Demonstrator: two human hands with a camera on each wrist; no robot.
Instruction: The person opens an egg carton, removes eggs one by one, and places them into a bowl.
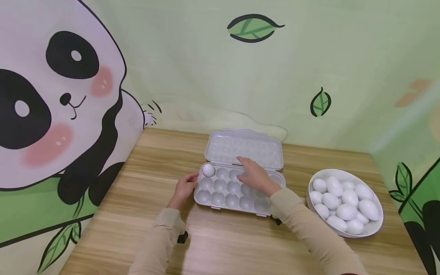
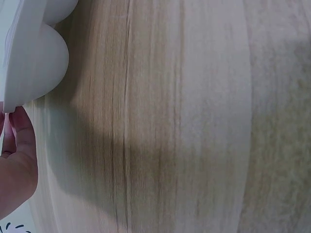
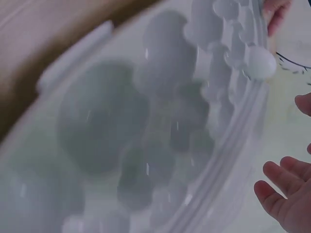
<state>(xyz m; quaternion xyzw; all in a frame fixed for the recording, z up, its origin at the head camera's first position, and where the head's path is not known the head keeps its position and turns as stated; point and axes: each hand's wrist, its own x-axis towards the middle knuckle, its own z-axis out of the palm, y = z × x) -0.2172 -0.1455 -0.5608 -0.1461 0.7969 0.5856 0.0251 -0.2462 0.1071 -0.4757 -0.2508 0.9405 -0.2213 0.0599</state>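
Note:
A pale grey egg carton (image 1: 220,208) lies with its lid (image 1: 244,147) folded back toward the wall. One white egg (image 1: 208,170) sits in the cup at the tray's far left corner, and it also shows in the right wrist view. At the tray's left end my left hand (image 1: 185,188) pinches the rim; the left wrist view shows those fingers (image 2: 22,127) at the carton's edge. My right hand (image 1: 254,175) hovers over the back of the tray, its fingers extended and spread with nothing in them.
To the right of the carton stands a white bowl (image 1: 311,206) holding many white eggs (image 1: 346,212). Everything rests on a wood-grain table (image 1: 151,168). Printed walls with a panda (image 1: 89,95) and leaves border it at the back and sides.

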